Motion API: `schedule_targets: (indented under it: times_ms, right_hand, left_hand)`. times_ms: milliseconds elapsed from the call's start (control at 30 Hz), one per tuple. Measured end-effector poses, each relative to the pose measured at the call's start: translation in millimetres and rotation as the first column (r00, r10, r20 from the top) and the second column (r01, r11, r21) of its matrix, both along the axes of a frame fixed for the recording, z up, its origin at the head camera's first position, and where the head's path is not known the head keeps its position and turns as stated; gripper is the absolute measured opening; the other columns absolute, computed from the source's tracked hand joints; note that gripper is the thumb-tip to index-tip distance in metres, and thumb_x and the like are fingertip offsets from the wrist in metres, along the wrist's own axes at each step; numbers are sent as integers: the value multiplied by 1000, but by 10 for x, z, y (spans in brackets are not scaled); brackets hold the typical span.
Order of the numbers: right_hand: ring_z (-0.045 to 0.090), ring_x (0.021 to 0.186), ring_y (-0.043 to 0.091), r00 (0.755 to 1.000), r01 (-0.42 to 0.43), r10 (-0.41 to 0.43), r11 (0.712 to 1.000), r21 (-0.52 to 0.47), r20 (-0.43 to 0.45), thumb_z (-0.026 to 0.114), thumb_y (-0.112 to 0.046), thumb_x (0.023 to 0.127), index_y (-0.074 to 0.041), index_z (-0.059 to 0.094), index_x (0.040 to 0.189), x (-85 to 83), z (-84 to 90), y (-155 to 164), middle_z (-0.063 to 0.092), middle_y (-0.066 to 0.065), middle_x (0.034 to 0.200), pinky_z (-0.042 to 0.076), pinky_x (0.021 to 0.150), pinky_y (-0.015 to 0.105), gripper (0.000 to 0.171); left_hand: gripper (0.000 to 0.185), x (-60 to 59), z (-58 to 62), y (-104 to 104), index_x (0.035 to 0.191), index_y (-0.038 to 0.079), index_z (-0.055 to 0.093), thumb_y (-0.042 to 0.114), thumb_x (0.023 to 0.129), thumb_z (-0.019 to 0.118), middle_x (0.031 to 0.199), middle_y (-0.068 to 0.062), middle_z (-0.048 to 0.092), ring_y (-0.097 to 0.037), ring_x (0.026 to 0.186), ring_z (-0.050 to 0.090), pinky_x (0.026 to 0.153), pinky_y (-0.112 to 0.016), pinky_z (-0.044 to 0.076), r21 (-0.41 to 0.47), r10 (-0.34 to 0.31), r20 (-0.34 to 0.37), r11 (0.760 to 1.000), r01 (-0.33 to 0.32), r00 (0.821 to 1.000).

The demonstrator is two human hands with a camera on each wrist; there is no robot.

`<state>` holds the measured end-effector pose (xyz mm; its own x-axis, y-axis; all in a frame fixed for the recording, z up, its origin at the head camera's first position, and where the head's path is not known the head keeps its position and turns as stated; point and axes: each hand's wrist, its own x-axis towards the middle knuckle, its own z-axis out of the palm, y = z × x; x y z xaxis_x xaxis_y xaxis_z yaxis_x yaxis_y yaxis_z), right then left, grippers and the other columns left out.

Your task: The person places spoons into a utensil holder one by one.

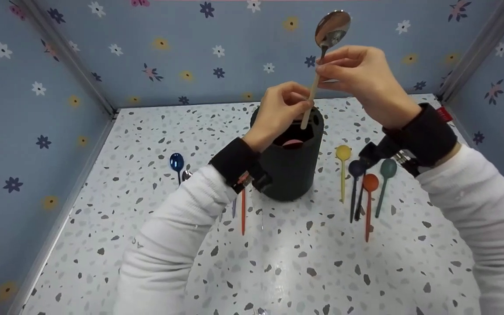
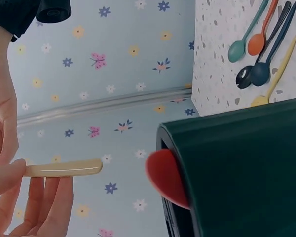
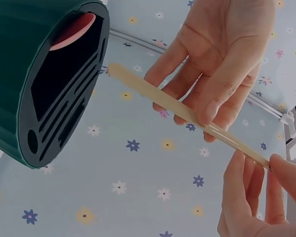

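Observation:
Both hands hold one spoon (image 1: 333,28) with a shiny metal bowl and a cream handle, its bowl up and its handle slanting down. My left hand (image 1: 280,107) pinches the handle between thumb and fingers, leaving the handle's end free. Higher up, near the neck, my right hand (image 1: 365,78) pinches it too. Below the handle's end stands a dark green utensil holder (image 1: 289,175). Its top has a large opening, several slots and a round hole (image 3: 32,141). A red, rounded utensil edge (image 2: 166,177) shows inside that opening; the rest of it is hidden.
Right of the holder lie small yellow (image 1: 343,152), navy (image 1: 356,168), orange (image 1: 370,183) and green (image 1: 388,168) utensils and a black slotted spoon (image 2: 243,77). At left, a blue spoon (image 1: 176,162) and a red handle (image 1: 243,214) lie partly behind the left arm. Flowered panels (image 1: 147,52) enclose the speckled table (image 1: 278,271).

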<state>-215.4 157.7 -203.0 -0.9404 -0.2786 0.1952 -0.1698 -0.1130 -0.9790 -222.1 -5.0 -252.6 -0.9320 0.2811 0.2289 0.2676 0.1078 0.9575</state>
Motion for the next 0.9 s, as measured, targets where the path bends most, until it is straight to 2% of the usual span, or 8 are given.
schedule_targets:
  times_ms: [200, 433, 600, 800, 900]
  right_hand:
    - [56, 92, 27, 1000, 19, -19, 999, -29, 13, 64, 1, 78, 5, 58, 96, -104, -91, -92, 58, 14, 96, 48, 87, 35, 19]
    - [54, 95, 27, 999, 3, -1, 999, 35, -54, 61, -3, 82, 2, 57, 100, -153, -245, -152, 57, 13, 100, 45, 91, 37, 19]
    - [55, 94, 26, 999, 3, -1, 999, 42, -51, 60, -2, 82, 2, 57, 99, -193, -330, -166, 57, 12, 100, 45, 90, 37, 17]
    - [54, 96, 26, 1000, -1, 1, 999, 52, -9, 57, -2, 84, 2, 57, 101, -234, -408, -169, 58, 12, 98, 45, 91, 35, 18]
    - [54, 96, 27, 1000, 12, -13, 997, 78, 6, 57, -2, 84, 1, 58, 101, -261, -443, -176, 59, 11, 96, 46, 89, 35, 17]
  left_hand:
    - [11, -102, -95, -65, 93, -5, 60, -3, 82, 56, 89, -19, 63, -23, 82, 61, 73, -23, 52, 3, 26, 16, 1000, -26, 1000]
    - [12, -165, -214, -105, 94, -4, 61, -1, 83, 57, 92, -18, 62, -22, 84, 61, 74, -21, 52, -31, 48, 29, 998, -47, 998]
    - [12, -204, -282, -105, 94, -3, 62, 0, 83, 58, 93, -17, 63, -21, 84, 61, 72, -21, 52, -73, 72, 56, 995, -68, 996]
    - [13, -215, -337, -113, 95, -3, 62, 1, 84, 57, 94, -17, 63, -21, 84, 61, 73, -20, 50, -119, 66, 54, 991, -59, 996]
    - [14, -223, -354, -112, 96, -3, 62, 1, 84, 56, 96, -17, 63, -21, 85, 61, 74, -18, 50, -115, 63, 68, 992, -55, 996]
